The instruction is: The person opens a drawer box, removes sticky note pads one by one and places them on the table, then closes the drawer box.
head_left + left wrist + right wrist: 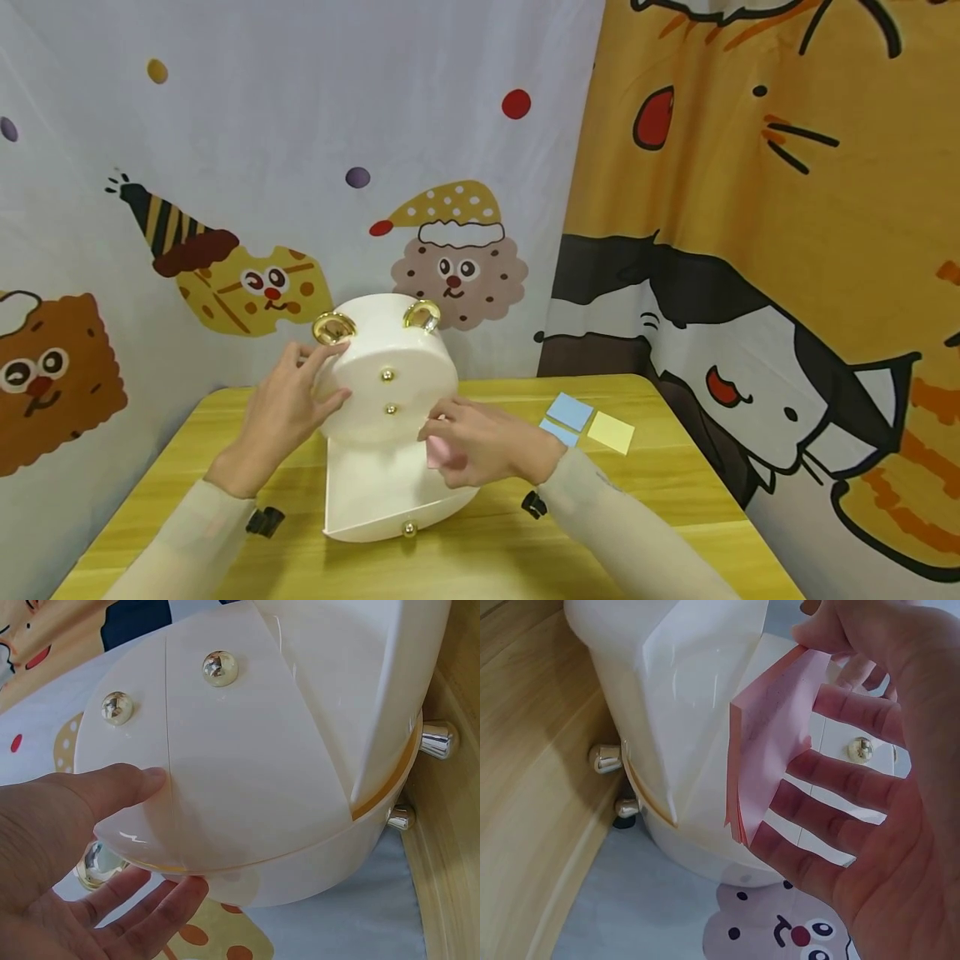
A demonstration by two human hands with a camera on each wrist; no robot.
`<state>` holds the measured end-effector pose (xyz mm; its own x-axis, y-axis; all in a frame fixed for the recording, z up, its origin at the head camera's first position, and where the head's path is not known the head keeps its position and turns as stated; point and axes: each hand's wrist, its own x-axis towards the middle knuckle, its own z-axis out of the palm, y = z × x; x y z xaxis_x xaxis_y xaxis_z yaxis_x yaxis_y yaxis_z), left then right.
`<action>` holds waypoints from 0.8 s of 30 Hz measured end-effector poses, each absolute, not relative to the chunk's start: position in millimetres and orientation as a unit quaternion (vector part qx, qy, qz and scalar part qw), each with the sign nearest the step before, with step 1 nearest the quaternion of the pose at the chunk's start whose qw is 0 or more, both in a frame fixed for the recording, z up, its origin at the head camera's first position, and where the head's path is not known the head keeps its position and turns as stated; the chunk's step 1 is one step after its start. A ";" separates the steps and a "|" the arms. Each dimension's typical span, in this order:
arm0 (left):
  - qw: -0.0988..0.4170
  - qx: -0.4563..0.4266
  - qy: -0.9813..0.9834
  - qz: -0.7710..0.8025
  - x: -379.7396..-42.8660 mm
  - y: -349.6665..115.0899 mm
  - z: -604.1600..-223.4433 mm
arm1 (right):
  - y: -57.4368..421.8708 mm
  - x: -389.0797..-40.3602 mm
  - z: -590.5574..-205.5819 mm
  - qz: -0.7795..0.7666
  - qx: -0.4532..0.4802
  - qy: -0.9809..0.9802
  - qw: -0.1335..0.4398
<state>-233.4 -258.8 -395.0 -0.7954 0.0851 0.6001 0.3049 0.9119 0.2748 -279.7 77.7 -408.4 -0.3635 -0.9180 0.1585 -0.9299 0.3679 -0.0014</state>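
A white storage box with gold ears and small gold knobs stands on the table. Its bottom drawer is pulled out toward me. My left hand grips the box's left side; in the left wrist view the thumb lies on the front and the other fingers are against the side wall. Over the drawer, my right hand holds a pink sticky note pad between thumb and fingers. The pad is tilted and appears apart from the drawer floor. The two upper drawer fronts are closed.
On the wooden table, right of the box, lie two blue sticky note pads and a yellow pad. Behind the table hangs a cartoon-printed curtain. A gold knob sticks out from the drawer's front.
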 end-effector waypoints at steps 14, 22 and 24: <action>0.321 -0.111 -0.923 -0.181 -234.7 -255.0 -397.5 | 102.7 -276.0 -413.3 0.054 0.542 -0.835 0.077; 0.329 -0.121 -0.921 -0.170 -234.5 -254.8 -396.9 | 122.0 -277.2 -413.2 0.070 0.524 -0.847 0.065; 0.329 -0.124 -0.921 -0.168 -234.4 -254.9 -397.0 | 126.6 -277.6 -413.1 0.075 0.518 -0.850 0.063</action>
<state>-234.4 -254.9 -397.0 -0.7534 0.1175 0.6470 0.3381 0.9131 0.2278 -277.6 126.6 -413.1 -0.4556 -0.8707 0.1850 -0.8897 0.4525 -0.0614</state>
